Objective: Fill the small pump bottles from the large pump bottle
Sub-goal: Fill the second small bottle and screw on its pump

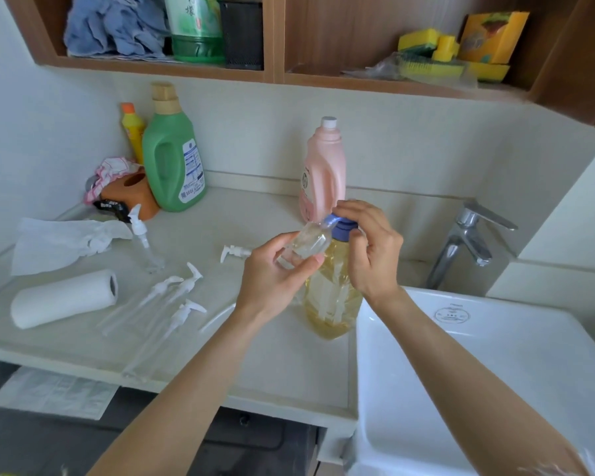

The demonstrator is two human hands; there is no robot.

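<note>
I hold the small bottle point(304, 243), frame centre, tilted to the spout; light, likely slippery, best gripped around its body | left hand point(275, 269) grip closed around it | right hand point(368, 249) fingers curled on large bottle's point(330, 297) blue pump point(342, 228), standing on counter point(255, 355).

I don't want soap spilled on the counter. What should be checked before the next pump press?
1. Small clear bottle held in left hand: ok.
2. Its mouth meets the blue pump spout: cannot tell.
3. Right hand on the pump head: ok.
4. Large pump bottle upright on the counter: ok.
5. Yellow liquid left in it: ok.
6. Room in the small bottle: cannot tell.
</note>
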